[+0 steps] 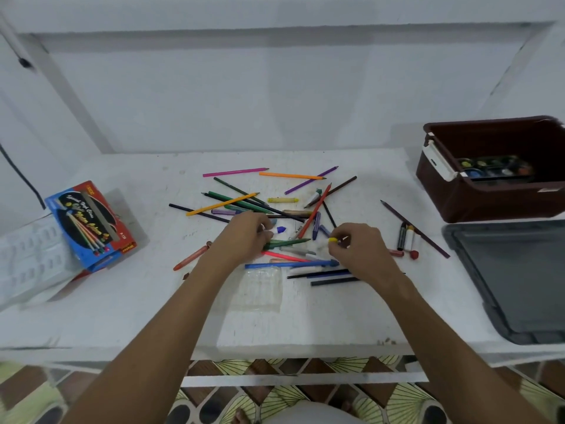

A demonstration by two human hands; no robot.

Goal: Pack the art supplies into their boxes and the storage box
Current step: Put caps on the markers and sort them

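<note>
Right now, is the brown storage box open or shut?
Open: the brown storage box has no lid on, and a paint palette shows inside.

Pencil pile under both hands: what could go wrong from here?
1. The right hand pinches a yellow-capped marker inside the pile; lifting it may drag crossed pencils along.
2. The dark pencil lies near the table's right edge, so a nudge could roll it off.
3. The left hand covers pieces, so something small may be missed.
</note>
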